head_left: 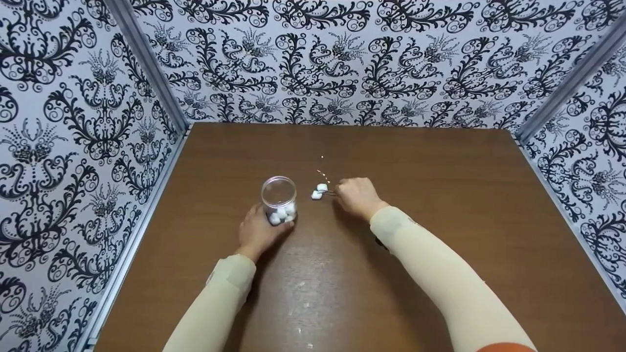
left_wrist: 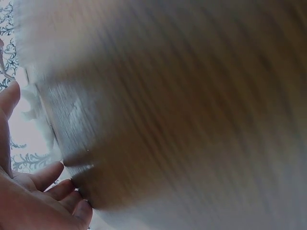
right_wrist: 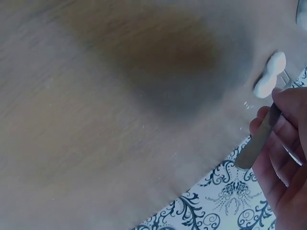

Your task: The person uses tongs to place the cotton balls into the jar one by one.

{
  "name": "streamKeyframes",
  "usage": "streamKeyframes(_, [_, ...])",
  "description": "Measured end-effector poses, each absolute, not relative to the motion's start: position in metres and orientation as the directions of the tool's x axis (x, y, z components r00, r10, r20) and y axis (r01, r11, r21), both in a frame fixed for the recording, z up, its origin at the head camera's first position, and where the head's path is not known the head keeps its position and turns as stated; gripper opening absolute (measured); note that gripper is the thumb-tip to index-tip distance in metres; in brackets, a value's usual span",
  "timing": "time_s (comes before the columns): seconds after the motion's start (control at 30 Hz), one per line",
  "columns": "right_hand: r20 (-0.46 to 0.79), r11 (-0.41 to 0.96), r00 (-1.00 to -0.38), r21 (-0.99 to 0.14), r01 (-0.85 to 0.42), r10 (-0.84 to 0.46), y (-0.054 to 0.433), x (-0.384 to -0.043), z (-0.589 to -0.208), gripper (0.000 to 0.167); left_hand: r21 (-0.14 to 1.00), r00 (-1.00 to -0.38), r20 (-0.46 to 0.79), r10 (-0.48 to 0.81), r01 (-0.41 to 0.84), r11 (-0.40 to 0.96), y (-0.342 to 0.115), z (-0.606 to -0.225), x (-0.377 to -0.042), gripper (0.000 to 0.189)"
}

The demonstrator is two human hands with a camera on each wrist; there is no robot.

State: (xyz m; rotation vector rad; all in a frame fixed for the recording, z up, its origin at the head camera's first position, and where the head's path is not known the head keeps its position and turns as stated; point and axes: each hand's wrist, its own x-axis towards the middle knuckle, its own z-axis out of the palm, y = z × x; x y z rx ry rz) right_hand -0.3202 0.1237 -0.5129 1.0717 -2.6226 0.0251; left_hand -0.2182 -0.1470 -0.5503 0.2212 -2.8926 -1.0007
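My left hand (head_left: 259, 230) holds a clear jar (head_left: 279, 193) low down, with the thumb along the front of its base. Several white marshmallows (head_left: 282, 213) fill its lower part, and its open mouth faces up. My right hand (head_left: 359, 196) grips a metal fork (head_left: 328, 192) whose flat handle (right_wrist: 256, 146) runs between thumb and fingers. At the fork's slender prongs lie two marshmallows (right_wrist: 270, 76) side by side on the table, just right of the jar. In the left wrist view, the left fingers (left_wrist: 48, 177) reach down to the tabletop.
Small white specks (head_left: 323, 174) lie on the brown wooden table (head_left: 415, 161) behind the two marshmallows. Patterned walls (head_left: 342, 63) with metal frame posts (head_left: 151, 63) enclose the table at the back and sides.
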Motion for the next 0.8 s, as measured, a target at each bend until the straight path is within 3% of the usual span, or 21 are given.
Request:
streamKeyframes(0.4, [0.262, 0.736, -0.701, 0.057, -0.674, -0.663, 0.1206, -0.3149, -0.5164, 0.012, 0.604, -0.987, 0.034, -0.156, -0.104, 0.79, -0.1464, -0.5505, -0.2171, 0.094])
streamKeyframes(0.8, [0.324, 0.733, -0.674, 0.107, -0.671, -0.664, 0.1196, -0.3141, -0.5185, 0.02, 0.607, -0.987, 0.023, -0.158, -0.112, 0.787, -0.1476, -0.5539, -0.2187, 0.094])
